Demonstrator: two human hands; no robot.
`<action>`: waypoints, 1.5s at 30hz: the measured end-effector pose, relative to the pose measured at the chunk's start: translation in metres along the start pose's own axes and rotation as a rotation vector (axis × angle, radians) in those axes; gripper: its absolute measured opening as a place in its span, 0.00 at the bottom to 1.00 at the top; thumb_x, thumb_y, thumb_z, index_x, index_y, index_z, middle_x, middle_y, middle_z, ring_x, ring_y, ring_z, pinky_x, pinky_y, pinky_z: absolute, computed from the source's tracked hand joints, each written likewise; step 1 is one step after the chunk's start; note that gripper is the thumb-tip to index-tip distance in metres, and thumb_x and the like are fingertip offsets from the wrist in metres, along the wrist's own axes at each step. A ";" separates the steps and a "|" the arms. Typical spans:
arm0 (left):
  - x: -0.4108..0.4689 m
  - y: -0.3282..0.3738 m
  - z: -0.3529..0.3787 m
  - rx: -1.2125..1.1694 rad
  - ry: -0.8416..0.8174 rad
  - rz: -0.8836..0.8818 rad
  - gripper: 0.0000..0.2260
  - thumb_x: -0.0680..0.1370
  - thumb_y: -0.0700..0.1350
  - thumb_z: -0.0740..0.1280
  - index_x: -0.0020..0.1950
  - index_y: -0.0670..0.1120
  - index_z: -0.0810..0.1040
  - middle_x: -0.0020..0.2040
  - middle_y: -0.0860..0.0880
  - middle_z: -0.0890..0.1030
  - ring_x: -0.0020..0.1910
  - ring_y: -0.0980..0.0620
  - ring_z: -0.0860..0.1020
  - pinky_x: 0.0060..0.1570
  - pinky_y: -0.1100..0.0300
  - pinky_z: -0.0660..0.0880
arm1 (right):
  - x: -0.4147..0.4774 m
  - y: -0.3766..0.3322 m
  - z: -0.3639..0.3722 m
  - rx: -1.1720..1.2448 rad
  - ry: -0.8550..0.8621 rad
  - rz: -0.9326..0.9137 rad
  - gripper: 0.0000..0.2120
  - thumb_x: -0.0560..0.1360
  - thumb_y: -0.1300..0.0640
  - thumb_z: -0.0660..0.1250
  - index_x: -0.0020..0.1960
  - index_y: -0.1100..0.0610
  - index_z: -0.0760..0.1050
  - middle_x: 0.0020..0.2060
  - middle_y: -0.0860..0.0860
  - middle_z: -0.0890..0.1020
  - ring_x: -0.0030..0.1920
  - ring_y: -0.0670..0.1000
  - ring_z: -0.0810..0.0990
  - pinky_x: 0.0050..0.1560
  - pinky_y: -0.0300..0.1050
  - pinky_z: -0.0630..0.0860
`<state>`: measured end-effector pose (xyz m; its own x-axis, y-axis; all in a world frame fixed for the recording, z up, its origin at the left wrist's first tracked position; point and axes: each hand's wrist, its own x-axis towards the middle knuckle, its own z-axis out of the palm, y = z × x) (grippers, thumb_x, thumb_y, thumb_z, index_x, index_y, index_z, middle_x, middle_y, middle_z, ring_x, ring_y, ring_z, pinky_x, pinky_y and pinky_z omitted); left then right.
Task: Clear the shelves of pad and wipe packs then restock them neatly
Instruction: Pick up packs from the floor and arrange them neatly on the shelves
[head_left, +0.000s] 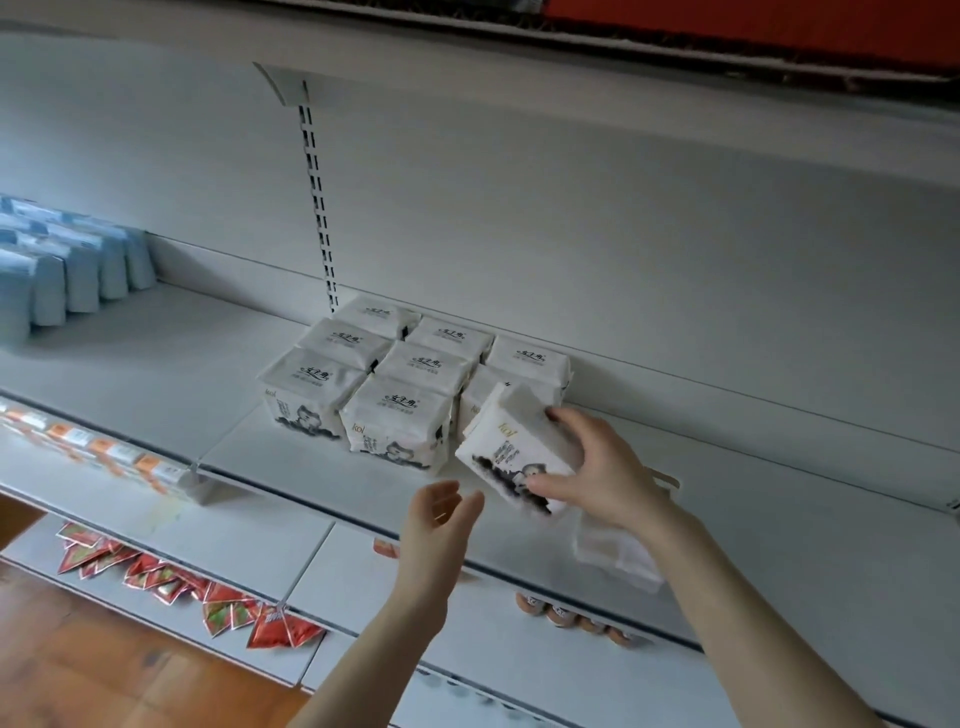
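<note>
Several white pad packs (400, 415) with black ink drawings stand in rows on the white shelf (311, 457), against its back panel. My right hand (602, 473) grips one more white pad pack (511, 441), tilted, just right of the front row and above the shelf. My left hand (441, 519) hovers below and left of that pack with fingers relaxed, holding nothing. Light blue packs (67, 275) stand in a row at the far left of the same shelf.
A crumpled clear plastic wrapper (618, 551) lies on the shelf under my right forearm. Red sachets (171, 577) hang along the lower shelf edge, with brown round items (566, 616) further right. Orange price labels (104, 452) line the left shelf rail. Wooden floor shows below.
</note>
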<state>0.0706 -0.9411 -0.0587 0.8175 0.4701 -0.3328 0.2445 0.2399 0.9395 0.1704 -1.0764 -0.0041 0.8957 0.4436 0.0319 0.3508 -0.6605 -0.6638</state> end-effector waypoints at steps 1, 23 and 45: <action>0.003 -0.001 -0.003 0.009 0.028 -0.005 0.14 0.77 0.44 0.67 0.61 0.45 0.71 0.61 0.46 0.75 0.60 0.48 0.74 0.57 0.53 0.72 | 0.004 0.001 0.007 -0.069 -0.015 -0.035 0.35 0.65 0.56 0.76 0.69 0.53 0.67 0.60 0.53 0.73 0.58 0.50 0.72 0.51 0.35 0.63; 0.024 0.009 -0.007 -0.034 -0.050 0.100 0.14 0.79 0.43 0.63 0.64 0.53 0.69 0.60 0.58 0.74 0.60 0.59 0.72 0.62 0.56 0.69 | 0.021 0.012 0.063 -0.378 0.095 -0.341 0.26 0.62 0.62 0.76 0.60 0.61 0.77 0.60 0.59 0.78 0.61 0.60 0.77 0.61 0.56 0.72; -0.005 -0.003 0.092 0.348 -0.429 -0.069 0.18 0.68 0.59 0.68 0.41 0.43 0.74 0.37 0.45 0.73 0.36 0.50 0.71 0.39 0.57 0.68 | -0.058 0.087 -0.003 0.664 0.444 0.541 0.07 0.78 0.56 0.64 0.41 0.55 0.75 0.36 0.49 0.79 0.38 0.47 0.76 0.37 0.33 0.72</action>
<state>0.1135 -1.0221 -0.0524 0.9145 0.0579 -0.4004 0.4038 -0.0711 0.9121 0.1492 -1.1612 -0.0612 0.9604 -0.1794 -0.2131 -0.2437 -0.1709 -0.9547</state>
